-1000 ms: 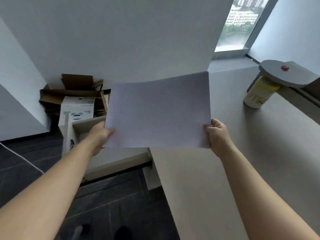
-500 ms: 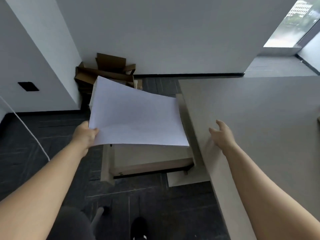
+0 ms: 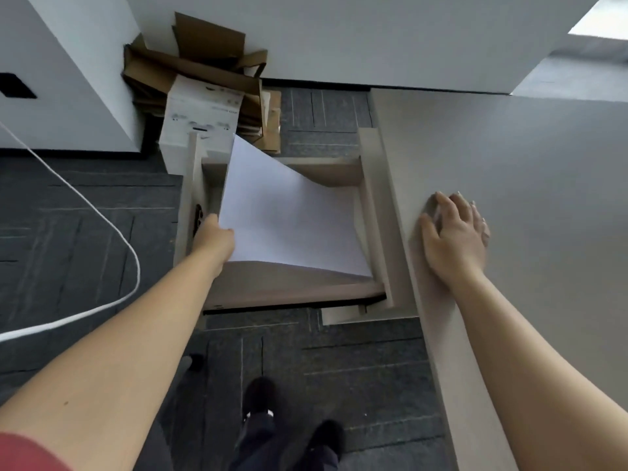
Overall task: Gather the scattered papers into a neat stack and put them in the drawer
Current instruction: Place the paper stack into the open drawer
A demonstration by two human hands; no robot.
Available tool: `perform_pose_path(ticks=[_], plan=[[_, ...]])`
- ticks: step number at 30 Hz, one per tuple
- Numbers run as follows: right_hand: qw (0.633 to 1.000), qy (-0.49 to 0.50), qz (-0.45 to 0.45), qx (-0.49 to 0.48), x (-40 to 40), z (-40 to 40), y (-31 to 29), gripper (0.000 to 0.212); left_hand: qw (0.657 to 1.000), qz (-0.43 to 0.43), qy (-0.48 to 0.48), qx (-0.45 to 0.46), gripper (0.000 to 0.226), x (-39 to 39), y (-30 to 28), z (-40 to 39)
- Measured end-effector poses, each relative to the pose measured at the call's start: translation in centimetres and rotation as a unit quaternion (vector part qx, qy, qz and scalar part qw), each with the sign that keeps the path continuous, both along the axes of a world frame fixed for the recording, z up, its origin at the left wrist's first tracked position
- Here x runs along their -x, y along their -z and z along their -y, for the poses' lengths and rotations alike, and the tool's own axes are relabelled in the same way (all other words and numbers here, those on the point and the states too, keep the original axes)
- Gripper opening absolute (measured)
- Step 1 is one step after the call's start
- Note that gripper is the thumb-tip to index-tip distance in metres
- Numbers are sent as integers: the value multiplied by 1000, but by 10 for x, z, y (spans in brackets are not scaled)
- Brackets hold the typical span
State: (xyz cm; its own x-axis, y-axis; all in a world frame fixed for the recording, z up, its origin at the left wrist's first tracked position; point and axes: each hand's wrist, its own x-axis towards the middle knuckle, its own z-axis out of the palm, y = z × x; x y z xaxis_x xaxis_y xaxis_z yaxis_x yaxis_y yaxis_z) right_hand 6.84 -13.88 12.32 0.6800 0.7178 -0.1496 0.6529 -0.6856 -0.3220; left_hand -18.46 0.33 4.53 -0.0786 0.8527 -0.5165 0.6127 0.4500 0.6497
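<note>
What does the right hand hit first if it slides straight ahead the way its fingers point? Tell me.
Nothing, as far as this view shows: the right hand lies flat on the desk, fingers pointing across bare desktop toward the wall.

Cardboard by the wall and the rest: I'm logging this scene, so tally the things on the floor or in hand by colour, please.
White: 3, paper stack, printed box, cable
Brown: 1, cardboard pile
Beige: 1, open drawer
Black: 2, shoes
Total: 7
</note>
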Motion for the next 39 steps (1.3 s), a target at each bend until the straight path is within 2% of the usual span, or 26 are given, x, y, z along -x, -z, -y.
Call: perform_pose_path(ticks=[3, 14, 18, 20, 22, 25, 29, 30, 32, 34, 36, 39], plan=[[1000, -4, 26, 0, 1, 0, 4, 48, 1000, -4, 9, 10, 35, -13, 16, -2], [999, -1, 34, 1, 2, -1, 4, 47, 997, -34, 38, 54, 37, -31, 42, 16], [999, -2, 35, -2, 3, -2, 4, 47, 995, -21, 31, 92, 55, -37, 40, 18], [999, -2, 36, 3, 4, -2, 4, 48, 994, -6, 38, 99, 56, -34, 36, 20], [999, -3, 32, 7, 5, 0, 4, 48, 993, -23, 71, 89, 49, -29, 28, 22], [1000, -3, 19, 0, 10, 3, 3, 47, 991, -66, 101, 54, 51, -16, 12, 22], [1000, -12, 6, -17, 15, 11, 1, 45, 984, -121, 73, -104, 47, 7, -8, 26], [1000, -16, 2, -22, 14, 13, 1, 45, 979, -144, 66, -126, 47, 14, -12, 28], [999, -22, -6, -25, 13, 17, -2, 44, 978, -181, 37, -102, 51, 26, -12, 32], [999, -25, -9, -24, 12, 21, -4, 43, 990, -131, -53, -5, 57, 33, -12, 35], [999, -20, -10, -25, 12, 26, -6, 42, 985, -30, -148, 80, 60, 35, -12, 38], [1000, -11, -12, -25, 12, 35, -7, 42, 979, 44, -170, 100, 59, 32, -13, 38]])
